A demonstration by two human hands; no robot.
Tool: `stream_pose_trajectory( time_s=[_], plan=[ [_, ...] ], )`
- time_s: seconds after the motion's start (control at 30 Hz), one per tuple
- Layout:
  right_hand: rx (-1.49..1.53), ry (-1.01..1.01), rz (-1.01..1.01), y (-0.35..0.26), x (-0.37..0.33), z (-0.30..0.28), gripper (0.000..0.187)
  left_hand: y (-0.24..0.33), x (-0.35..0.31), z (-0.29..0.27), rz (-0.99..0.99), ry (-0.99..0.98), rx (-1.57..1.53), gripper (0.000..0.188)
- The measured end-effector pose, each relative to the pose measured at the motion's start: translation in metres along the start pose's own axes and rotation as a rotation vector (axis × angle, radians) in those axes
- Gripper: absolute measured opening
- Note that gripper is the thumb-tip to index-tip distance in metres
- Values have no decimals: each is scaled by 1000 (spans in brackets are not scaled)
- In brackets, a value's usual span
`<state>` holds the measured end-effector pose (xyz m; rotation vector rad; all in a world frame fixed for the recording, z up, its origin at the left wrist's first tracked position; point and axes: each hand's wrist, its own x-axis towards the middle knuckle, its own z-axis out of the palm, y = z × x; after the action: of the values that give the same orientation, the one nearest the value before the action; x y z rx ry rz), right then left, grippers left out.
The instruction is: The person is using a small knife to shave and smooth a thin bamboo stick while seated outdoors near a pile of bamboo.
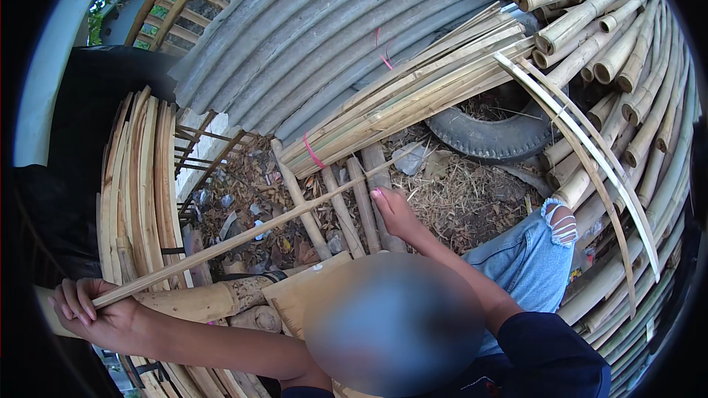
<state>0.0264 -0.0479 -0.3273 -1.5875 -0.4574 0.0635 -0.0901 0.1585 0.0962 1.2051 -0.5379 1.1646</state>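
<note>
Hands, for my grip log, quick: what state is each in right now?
Left hand: closed, holding one end of the long pale strip.
Right hand: curled close to the strip; whether it grips anything cannot be told.

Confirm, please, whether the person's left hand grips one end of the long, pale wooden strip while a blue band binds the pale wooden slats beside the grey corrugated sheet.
Not quite: the head view shows a pink band around the slats; the left hand does grip the strip.

Tyre (pixel 490 147): black, on leafy ground (pixel 461 203)
Sheet (pixel 302 40): grey, corrugated
Poles (pixel 667 107): round, stacked at right
Top left: slatted frame (pixel 175 13), perhaps bamboo
</note>
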Motion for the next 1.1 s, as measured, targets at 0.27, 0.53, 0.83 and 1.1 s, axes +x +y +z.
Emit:
stream_pose_trajectory(
  time_s=[0.27,0.53,0.83,1.1],
  plan=[
    [-249,313,605,192,-19,0,56,7,-1,-10,-90,-14,-97,19],
    [638,322,1086,121,-88,-22,47,-115,-64,21,-42,55,169,24],
    [520,272,903,67,-109,-51,47,-54,-60,39,-75,302,246,14],
    [217,220,557,-7,-88,-63,52,6,-69,47,-33,288,339,13]
  ],
)
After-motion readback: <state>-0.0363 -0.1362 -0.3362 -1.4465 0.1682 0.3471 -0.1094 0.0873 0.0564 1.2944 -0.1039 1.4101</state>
